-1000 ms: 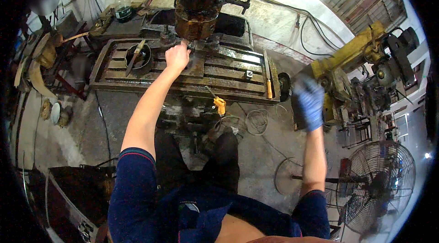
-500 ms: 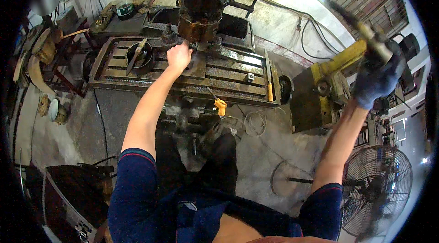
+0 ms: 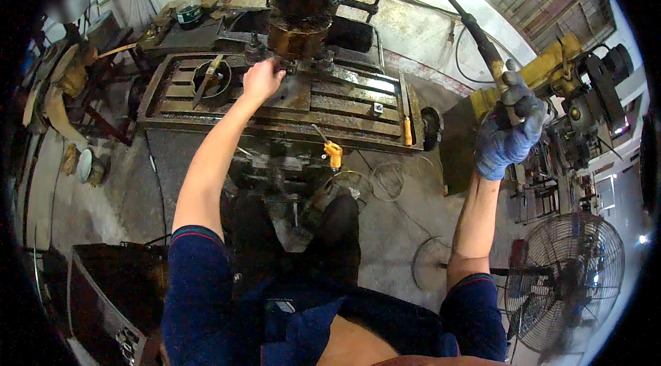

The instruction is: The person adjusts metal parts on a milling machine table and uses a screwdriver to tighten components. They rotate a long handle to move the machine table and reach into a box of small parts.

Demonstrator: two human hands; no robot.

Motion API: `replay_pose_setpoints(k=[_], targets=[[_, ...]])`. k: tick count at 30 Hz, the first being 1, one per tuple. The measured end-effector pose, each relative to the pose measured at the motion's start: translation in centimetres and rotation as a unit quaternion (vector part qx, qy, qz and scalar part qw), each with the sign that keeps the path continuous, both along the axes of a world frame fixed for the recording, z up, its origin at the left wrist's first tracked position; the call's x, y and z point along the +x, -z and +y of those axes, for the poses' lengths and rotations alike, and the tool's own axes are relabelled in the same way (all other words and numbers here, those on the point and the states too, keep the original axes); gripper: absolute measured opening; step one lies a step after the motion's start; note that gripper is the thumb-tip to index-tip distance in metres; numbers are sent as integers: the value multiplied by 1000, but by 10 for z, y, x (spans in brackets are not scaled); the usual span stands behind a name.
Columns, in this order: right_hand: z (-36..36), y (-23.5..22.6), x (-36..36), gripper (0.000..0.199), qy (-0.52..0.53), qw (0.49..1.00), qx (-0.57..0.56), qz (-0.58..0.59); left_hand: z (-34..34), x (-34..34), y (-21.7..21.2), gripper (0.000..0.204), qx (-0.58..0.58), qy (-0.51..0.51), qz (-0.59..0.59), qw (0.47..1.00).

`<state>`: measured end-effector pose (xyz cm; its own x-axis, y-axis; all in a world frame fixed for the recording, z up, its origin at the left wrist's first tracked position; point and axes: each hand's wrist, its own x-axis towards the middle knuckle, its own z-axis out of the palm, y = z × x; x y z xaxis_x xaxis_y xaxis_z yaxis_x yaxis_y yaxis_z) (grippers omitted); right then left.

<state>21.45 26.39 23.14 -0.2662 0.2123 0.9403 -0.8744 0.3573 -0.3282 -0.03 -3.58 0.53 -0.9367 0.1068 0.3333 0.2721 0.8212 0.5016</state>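
Note:
My bare left hand [image 3: 261, 81] is closed at the machine table, just under the dark, greasy spindle head [image 3: 297, 32]. Whatever its fingers pinch is hidden among dark metal parts. On the right, my right hand [image 3: 511, 125] wears a blue-grey glove. Its fingers wrap around the tan grip of a long lever [image 3: 475, 27] that slants down from the machine head. Below both lies the slotted machine table [image 3: 344, 112], strewn with metal chips. To the left of my left hand, a round pot [image 3: 219, 85] with a brush [image 3: 206, 80] across it stands on the table.
A yellow-handled air gun [image 3: 333, 154] hangs at the table's front edge. A small metal block [image 3: 377, 110] and a yellow-handled file [image 3: 407, 128] lie at the table's right. A standing fan [image 3: 568, 283] is at lower right, a yellow machine [image 3: 475, 101] beyond. A plastic bottle [image 3: 187, 6] stands behind left.
My right hand has swung the lever inward to the left and lower. My left hand has shifted slightly left and stays closed under the spindle.

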Motion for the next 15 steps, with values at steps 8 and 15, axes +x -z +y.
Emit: replay_pose_setpoints(k=[8, 15], targets=[[8, 2, 4, 31, -11, 998, -60, -9, -123, 83, -49, 37, -112, -110, 206, 966], [7, -1, 2, 28, -44, 997, -60, -4, -166, 80, -12, 41, -223, -16, 94, 970]])
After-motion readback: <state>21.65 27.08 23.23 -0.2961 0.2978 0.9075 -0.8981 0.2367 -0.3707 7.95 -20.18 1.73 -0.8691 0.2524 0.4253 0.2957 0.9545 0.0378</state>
